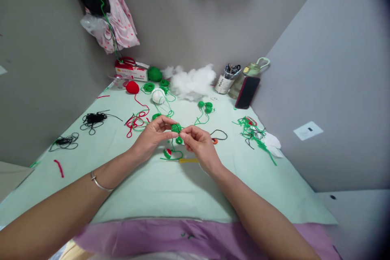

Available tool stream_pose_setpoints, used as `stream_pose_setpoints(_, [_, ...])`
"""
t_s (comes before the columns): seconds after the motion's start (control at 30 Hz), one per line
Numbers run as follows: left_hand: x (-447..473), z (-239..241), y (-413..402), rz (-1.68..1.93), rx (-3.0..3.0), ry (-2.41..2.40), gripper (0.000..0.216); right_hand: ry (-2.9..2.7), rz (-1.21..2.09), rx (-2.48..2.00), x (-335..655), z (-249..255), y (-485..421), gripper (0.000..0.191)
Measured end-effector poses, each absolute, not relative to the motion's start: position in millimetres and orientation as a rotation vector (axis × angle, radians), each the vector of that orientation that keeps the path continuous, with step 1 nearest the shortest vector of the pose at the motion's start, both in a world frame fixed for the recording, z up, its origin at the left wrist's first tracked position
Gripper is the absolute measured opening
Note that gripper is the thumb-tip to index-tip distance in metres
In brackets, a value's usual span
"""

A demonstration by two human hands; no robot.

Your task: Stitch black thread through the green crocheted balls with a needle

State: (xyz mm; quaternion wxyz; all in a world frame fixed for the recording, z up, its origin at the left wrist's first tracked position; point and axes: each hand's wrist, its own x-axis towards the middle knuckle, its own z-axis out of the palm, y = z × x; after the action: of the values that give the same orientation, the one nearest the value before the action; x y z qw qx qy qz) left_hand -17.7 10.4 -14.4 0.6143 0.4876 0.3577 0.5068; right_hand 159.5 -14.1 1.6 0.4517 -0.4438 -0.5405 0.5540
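Observation:
My left hand (154,135) pinches a small green crocheted ball (176,128) between thumb and fingers, above the middle of the table. Dark strands show on the ball's face. Against its right side, my right hand (198,141) has thumb and forefinger pressed together; whatever lies in that pinch is too small to make out. Just below hang or lie a little green ring-like piece (179,141) and a red, white and green crocheted piece (167,153). A crochet hook with a yellow handle (188,161) lies under my hands, partly covered by the right one.
Black yarn (95,118) and red yarn (132,87) lie left. White stuffing (193,83), a white yarn ball (158,96) and a scissors-topped box (131,72) stand behind. A pen cup (224,83), phone (248,92), bottle (237,86) and green scraps (255,133) are right.

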Motion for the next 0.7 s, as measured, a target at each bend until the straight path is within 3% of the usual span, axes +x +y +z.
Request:
stream_pose_setpoints(0.27, [-18, -16, 7, 1.226, 1.3, 0.858, 0.033, -1.487, 1.323, -1.166, 165, -4, -4, 0.028])
stream_pose_setpoints(0.57, [-20, -22, 9, 1.166, 1.453, 0.89, 0.03, -1.693, 1.342, -1.143, 174, 3, -4, 0.017])
stream_pose_setpoints(0.7, [-19, -22, 8, 1.143, 1.414, 0.872, 0.031, -1.549, 1.462, -1.101, 173, 1, -2, 0.019])
